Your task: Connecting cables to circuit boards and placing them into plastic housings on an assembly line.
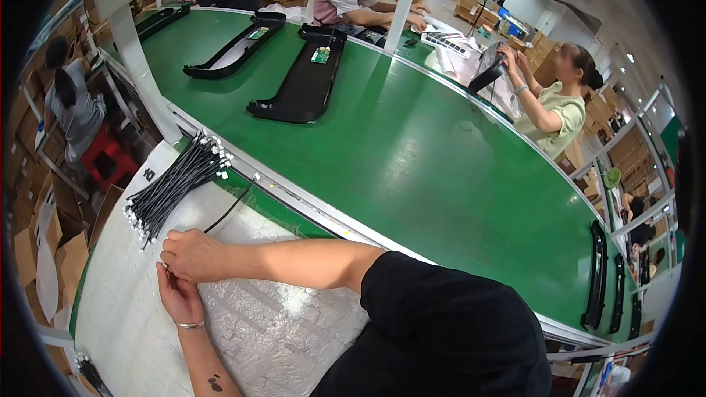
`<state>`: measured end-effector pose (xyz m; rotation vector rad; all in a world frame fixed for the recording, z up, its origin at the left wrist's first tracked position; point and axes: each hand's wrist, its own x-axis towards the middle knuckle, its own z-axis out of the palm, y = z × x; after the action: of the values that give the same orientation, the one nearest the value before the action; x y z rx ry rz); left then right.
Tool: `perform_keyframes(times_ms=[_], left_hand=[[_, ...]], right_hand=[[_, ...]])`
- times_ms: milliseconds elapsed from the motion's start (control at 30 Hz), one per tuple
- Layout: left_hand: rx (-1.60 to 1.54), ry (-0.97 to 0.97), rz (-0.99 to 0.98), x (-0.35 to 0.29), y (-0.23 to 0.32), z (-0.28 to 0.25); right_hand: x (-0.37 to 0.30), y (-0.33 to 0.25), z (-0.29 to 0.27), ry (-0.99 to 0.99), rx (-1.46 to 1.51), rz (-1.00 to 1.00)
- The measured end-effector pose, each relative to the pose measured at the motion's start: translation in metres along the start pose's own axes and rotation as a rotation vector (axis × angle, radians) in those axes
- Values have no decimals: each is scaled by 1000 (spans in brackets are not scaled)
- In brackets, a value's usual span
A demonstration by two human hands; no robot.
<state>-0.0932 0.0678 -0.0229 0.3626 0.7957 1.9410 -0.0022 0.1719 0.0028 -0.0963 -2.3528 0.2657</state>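
My right hand (195, 256) is closed, its arm reaching across to the left over the white padded work surface (272, 323). A thin black cable (229, 208) runs out from under it, with a small white plug at the far end resting by the belt's edge rail. My left hand (177, 297), with a bracelet at the wrist, meets the right fingertips from below in a pinch. A tiny pale bit shows between the fingers; the cable's near end is mostly hidden there. Just beyond the hands lies a bundle of black cables (176, 190) with white plugs.
A green conveyor belt (412, 169) crosses ahead behind a metal rail (309, 213). Long black housings (301, 84) lie on it, some with small green boards. Several people work around it; one on the right holds a black device (488, 66). A white post (136, 59) stands at left.
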Motion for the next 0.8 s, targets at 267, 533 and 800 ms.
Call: perform_keyframes(times_ms=[267,533,800], left_hand=[[-22,-25,-12,0,1,5],[-6,27,7,-1,-1,2],[0,-35,-13,1,0,-2]], right_hand=[[1,5,-4,-70,60,20],[1,6,0,-71,53,38],[0,7,-4,-72,52,42]])
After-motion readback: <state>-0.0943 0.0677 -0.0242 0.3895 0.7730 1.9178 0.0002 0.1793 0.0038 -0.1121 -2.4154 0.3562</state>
